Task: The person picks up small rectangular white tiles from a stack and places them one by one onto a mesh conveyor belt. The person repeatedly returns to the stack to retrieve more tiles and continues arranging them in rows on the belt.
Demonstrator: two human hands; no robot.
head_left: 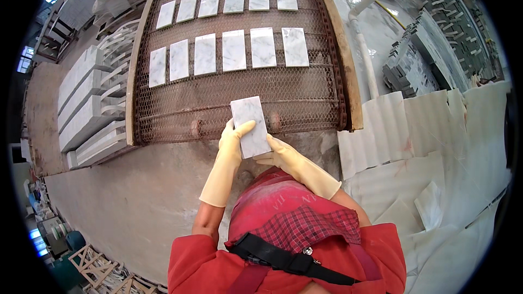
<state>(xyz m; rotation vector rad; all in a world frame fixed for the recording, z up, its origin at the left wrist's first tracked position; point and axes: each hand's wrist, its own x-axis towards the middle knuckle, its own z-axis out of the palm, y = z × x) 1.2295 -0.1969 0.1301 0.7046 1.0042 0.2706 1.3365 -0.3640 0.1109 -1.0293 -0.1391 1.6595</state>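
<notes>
While the left side of the frame is mostly stacked pale slabs [84,111], the good bit starts just right of them, past the left wooden rail [139,49] of a mesh conveyor [308,100]; the gloved left hand [231,136] sits around lower centre, thumb laid across the face of a grey-veined white tile [254,139], other fingers curled at its left edge; so that hand's got a proper pinch on it. Tile's basically mid-frame, long axis running up and down with its top leaning a touch left, far end overlapping the belt's near end from this angle; can't tell how high above the mesh it is. Nearest row of tiles [234,50] lies straight up the frame, and the left hand looks slightly nearer to it; the right hand [280,155] grips the lower right corner, thumb on the edge, fingers partly hidden underneath; far right is whitish corrugated sheeting [381,130], with grey stacked pieces [408,68] above it.
</notes>
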